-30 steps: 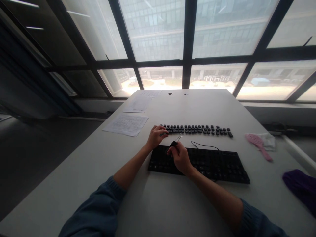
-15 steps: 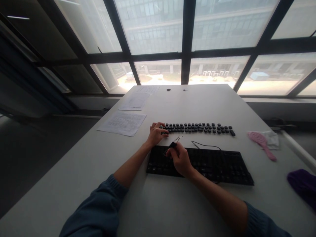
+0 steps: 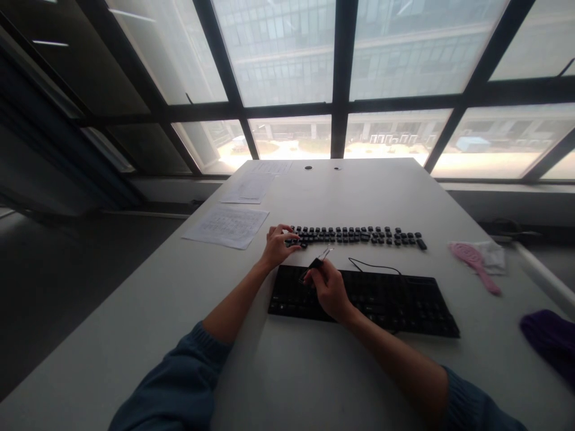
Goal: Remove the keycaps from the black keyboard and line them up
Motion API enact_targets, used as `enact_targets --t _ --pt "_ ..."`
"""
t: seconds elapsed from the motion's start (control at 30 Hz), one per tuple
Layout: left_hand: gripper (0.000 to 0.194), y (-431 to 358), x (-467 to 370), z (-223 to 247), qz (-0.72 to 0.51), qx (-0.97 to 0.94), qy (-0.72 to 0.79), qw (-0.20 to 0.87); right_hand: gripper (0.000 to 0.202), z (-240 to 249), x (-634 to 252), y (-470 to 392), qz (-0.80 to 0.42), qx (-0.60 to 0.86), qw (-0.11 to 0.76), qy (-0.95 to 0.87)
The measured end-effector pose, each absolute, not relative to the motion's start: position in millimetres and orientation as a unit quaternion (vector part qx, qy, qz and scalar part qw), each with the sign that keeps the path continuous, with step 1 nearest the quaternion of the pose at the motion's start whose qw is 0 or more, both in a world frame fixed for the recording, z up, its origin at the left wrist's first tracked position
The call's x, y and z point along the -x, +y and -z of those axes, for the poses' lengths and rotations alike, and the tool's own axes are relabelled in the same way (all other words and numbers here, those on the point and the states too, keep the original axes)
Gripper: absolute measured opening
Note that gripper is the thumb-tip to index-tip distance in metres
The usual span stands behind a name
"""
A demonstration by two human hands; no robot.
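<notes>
My left hand point(image 3: 279, 244) is at the left end of the rows of loose black keycaps point(image 3: 350, 234), its fingers curved over the end ones; whether it pinches one is too small to tell. My right hand point(image 3: 329, 288) is closed on a small black tool with thin wire prongs point(image 3: 318, 261), which point up and away. That hand is over the left part of a black keyboard point(image 3: 404, 302), hiding some of it. A thin black cable point(image 3: 375, 264) loops out behind the keyboard.
Printed sheets point(image 3: 227, 226) lie on the left of the white table point(image 3: 179, 311). On the right are a pink hairbrush point(image 3: 474, 258) on a white packet point(image 3: 495, 256) and a purple cloth point(image 3: 550, 341). Two round holes are near the far edge, before the windows.
My left hand has shifted slightly left, its fingers still at the keycaps. The right hand with the tool has barely moved. The view has tilted a little.
</notes>
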State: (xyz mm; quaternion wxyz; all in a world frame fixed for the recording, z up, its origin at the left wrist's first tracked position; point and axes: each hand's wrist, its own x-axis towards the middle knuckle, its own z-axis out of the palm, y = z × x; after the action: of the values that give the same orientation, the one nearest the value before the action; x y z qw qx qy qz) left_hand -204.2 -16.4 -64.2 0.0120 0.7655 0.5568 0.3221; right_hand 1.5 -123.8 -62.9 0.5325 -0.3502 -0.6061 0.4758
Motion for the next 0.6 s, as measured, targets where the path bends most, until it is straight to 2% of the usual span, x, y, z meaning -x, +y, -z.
enact_targets --t 0.27,0.6 --pt "0.040 -18 216 68 -0.273 -0.778 0.566 -0.011 0.014 63 -1 -124 -0.470 0.351 0.533 -0.610" --pt "0.040 -13 222 72 -0.282 -0.771 0.571 -0.019 0.016 62 -1 -125 -0.468 0.352 0.531 -0.612"
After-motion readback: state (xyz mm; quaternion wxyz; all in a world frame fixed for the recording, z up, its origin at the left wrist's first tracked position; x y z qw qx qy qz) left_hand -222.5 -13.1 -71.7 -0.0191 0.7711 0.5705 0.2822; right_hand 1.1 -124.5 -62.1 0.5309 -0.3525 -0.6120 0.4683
